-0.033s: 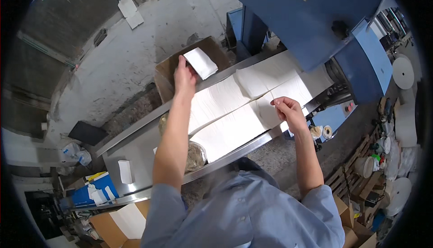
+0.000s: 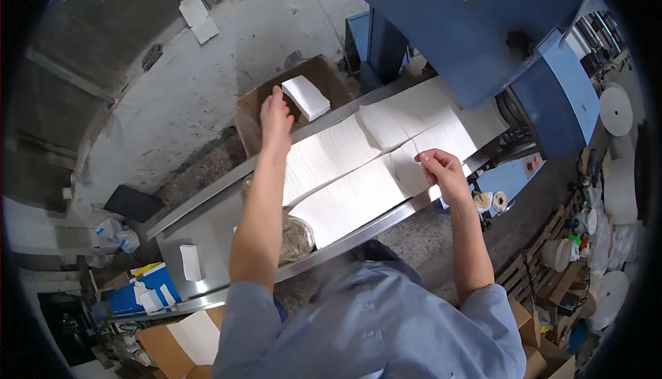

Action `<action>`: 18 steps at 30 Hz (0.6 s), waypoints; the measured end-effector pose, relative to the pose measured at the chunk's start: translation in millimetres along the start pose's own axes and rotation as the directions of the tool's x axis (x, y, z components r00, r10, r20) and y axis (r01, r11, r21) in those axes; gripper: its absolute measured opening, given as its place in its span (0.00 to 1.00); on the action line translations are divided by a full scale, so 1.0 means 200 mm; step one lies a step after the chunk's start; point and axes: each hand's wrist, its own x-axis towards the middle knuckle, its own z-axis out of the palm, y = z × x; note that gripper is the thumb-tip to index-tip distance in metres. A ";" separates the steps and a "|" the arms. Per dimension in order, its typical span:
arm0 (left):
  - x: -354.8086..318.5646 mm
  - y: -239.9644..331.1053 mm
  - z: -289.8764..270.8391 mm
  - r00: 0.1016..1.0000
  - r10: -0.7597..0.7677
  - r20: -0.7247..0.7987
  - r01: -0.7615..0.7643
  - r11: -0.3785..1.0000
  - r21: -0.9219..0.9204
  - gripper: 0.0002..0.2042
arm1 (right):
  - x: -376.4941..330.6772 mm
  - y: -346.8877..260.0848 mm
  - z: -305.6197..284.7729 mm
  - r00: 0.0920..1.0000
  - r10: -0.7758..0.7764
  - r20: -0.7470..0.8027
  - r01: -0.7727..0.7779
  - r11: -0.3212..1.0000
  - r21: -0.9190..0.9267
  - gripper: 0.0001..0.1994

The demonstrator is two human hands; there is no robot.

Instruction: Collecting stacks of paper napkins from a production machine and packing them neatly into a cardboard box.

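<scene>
My left hand [image 2: 276, 120] is raised beside a folded white paper stack [image 2: 305, 98], its fingers apart and a small gap between them and the stack. That stack lies at the far metal rail, by an open cardboard box [image 2: 258, 100]. Two long rows of white folded sheets [image 2: 345, 196] stand packed on a metal conveyor table [image 2: 221, 231]. Over the nearer row is my right hand [image 2: 443, 172], thumb and forefinger pinched together at the sheets' edge. Whether a sheet is caught between those fingertips is too small to make out.
A blue machine [image 2: 441, 27] stands over the conveyor's far right end. A clear wrapped bundle [image 2: 296, 240] sits at the rows' left end, and a small white block [image 2: 191, 262] farther left. Cartons [image 2: 165, 344] lie lower left; a wooden pallet [image 2: 538, 241] is at right.
My left hand has drawn a little to the left, off the folded paper stack, which stays in place. My right hand has hardly moved.
</scene>
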 end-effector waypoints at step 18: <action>-0.59 -0.22 0.00 0.623 0.470 0.625 -0.762 0.184 0.621 0.20 | 0.25 -0.01 0.32 0.834 -0.551 0.018 0.370 0.535 -0.759 0.15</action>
